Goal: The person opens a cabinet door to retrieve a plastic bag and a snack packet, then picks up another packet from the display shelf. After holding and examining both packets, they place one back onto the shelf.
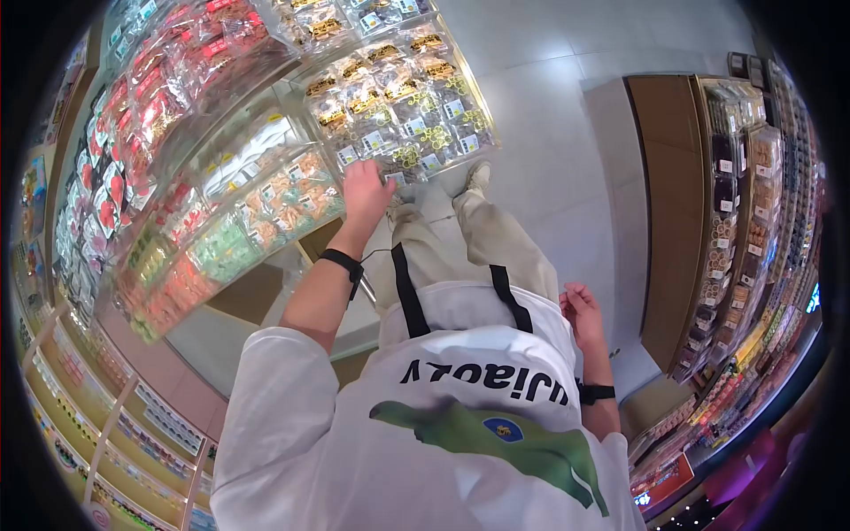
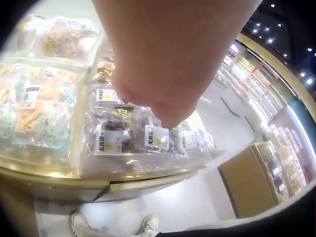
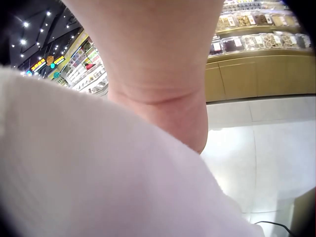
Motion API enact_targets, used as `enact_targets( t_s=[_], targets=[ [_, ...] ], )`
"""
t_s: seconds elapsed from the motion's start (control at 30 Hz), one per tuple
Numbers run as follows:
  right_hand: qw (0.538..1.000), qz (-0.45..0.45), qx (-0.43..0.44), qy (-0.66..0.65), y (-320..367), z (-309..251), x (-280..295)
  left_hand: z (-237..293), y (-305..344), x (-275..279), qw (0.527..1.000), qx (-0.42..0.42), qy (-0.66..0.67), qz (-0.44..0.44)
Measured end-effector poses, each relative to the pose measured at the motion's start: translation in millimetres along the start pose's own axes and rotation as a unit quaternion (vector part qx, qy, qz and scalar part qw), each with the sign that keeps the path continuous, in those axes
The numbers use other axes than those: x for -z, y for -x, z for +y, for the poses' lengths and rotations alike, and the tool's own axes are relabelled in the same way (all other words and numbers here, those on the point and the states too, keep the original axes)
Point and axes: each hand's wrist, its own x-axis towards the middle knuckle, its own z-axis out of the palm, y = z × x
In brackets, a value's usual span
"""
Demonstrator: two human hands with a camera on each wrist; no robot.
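In the head view the left hand [image 1: 365, 193] is over the near edge of a bin of clear bags [image 1: 416, 128] with dark contents and white labels. Its thumb points out to one side; the fingertips are hidden, so whether they grip a bag cannot be told. The left wrist view shows the back of that hand [image 2: 170, 106] above labelled bags [image 2: 157, 137]. Beside the person's hip hangs the right hand [image 1: 582, 314], loosely curled and holding nothing. In the right wrist view only its wrist and heel [image 3: 173, 118] show, partly behind the white shirt.
Left of the dark bags are bins with orange bags [image 1: 288, 199], green bags [image 1: 226, 243] and red packages [image 1: 159, 111]. Across the grey floor [image 1: 567, 133] stands a brown display cabinet [image 1: 660, 212] with packaged goods. The person's shoes [image 1: 478, 177] are close to the bin's base.
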Motion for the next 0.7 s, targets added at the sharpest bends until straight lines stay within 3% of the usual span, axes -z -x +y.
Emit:
enact_targets(
  t_s=[0.07,0.17,0.7],
  targets=[
    [1.000,-0.002,-0.001,0.004,1.0,2.4,-0.4,9.9,1.1,-1.9,0.987,-0.157,0.027,-0.010],
    [1.000,0.005,-0.002,-0.007,2.8,2.4,-2.2,15.1,-3.0,-8.8,0.978,-0.204,-0.044,-0.006],
    [0.999,0.019,0.015,-0.044,9.8,19.5,3.5,0.8,-15.8,-25.6,0.984,-0.174,-0.023,0.012]
  ],
)
